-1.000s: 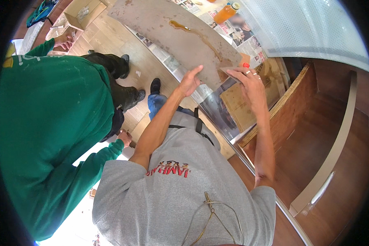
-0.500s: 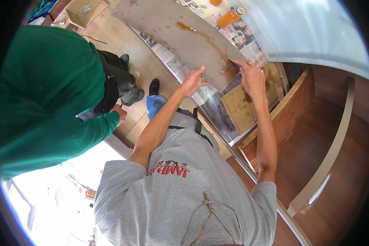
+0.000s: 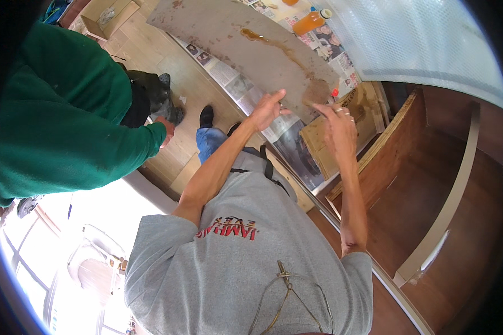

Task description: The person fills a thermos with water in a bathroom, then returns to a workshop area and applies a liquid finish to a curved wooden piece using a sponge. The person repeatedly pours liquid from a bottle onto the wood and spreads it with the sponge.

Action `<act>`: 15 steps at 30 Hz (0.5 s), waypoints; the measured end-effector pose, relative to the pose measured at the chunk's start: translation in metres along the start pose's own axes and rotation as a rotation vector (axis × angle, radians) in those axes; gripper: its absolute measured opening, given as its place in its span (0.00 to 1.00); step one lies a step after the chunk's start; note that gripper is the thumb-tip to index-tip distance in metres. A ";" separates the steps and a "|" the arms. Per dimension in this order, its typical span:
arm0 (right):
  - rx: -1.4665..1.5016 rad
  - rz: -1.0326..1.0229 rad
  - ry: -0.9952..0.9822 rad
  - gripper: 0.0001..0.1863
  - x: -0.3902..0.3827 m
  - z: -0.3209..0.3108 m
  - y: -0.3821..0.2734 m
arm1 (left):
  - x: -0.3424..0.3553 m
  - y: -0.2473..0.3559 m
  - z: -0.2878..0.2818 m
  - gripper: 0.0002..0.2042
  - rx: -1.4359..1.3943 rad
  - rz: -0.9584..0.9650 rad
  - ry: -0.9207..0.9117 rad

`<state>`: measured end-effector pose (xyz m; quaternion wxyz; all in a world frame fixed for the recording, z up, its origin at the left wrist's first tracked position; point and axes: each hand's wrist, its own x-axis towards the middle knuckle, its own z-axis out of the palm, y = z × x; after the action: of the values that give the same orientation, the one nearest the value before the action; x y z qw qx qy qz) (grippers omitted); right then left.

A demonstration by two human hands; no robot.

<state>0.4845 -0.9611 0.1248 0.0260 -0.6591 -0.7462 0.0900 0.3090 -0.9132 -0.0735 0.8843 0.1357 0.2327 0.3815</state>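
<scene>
A grey-brown sheet (image 3: 223, 39) lies over newspaper (image 3: 237, 84), with a streak of amber liquid (image 3: 279, 47) along it. Near its right end the liquid is smeared into a brown patch (image 3: 317, 91). At that end, the fingertips of my right hand (image 3: 339, 125) are drawn together at the surface; whatever they grip is too small to make out. My left hand (image 3: 267, 111) is at the sheet's near edge, thumb and fingers apart, seemingly with nothing in it. A small red cap (image 3: 335, 92) shows beyond my right fingertips.
A bottle of orange liquid (image 3: 310, 23) lies behind the sheet. Stained cardboard (image 3: 318, 139) is beside my right hand, before a wooden board (image 3: 385, 148). Bubble wrap (image 3: 425, 39) hangs far right. A person in a green top (image 3: 67, 111) stands close on my left.
My right hand has drawn back toward me from the sheet's far corner, uncovering the red cap and more of the brown smear. My left hand has shifted slightly right.
</scene>
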 end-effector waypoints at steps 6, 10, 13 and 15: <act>-0.100 -0.062 0.035 0.24 -0.009 0.004 -0.008 | 0.003 0.012 0.013 0.21 0.049 -0.018 -0.007; -0.100 -0.026 0.054 0.27 -0.006 -0.002 0.000 | 0.003 0.013 0.008 0.23 0.112 -0.080 0.003; -0.088 -0.080 0.038 0.27 0.003 -0.003 0.005 | 0.005 0.017 0.011 0.25 0.112 -0.122 -0.003; -0.113 -0.036 -0.002 0.27 0.002 -0.001 0.004 | 0.005 0.020 0.015 0.27 0.109 -0.097 -0.013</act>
<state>0.4884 -0.9584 0.1248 -0.0101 -0.6461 -0.7617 0.0479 0.3072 -0.8971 -0.0534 0.8945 0.1747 0.2538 0.3240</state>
